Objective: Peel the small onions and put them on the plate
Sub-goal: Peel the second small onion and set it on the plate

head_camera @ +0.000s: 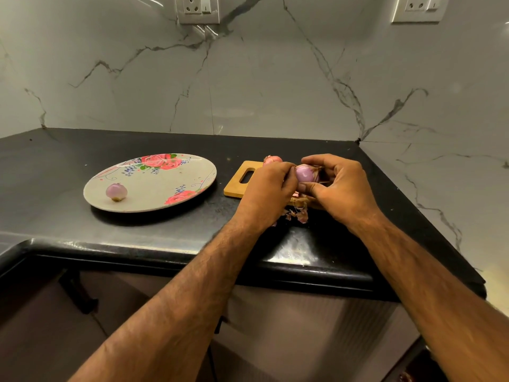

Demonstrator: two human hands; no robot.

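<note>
A: Hands, state?

B: Both are raised over the wooden cutting board (234, 186), toward the back right corner of the table (55, 166). The right hand (343, 186) grips a small onion (305, 173), with its fingers (316, 160) curled over the top and the thumb underneath. The onion is held clear of the board.

A: Left?

B: The left hand (264, 190) is bunched against the onion's left side, fingers (288, 180) curled and pinching at it. The fingertips are hidden, so the exact hold is unclear.

A: Condition of that onion?

B: The side facing the camera is bare, glossy purple. Dry brown skin sticks out on its right, against the right palm.

A: Other onions?

B: An unpeeled onion (272, 159) sits at the board's far edge, just behind the left knuckles. A peeled onion (116, 191) lies on the flowered plate (154, 186) near its front left rim, brown root end toward the table's front edge. The plate lies just left of the board without touching it, about midway between the back and front edges.

A: Debris?

B: Loose skins (299, 214) lie at the board's near edge, under the hands and partly hidden by them.
</note>
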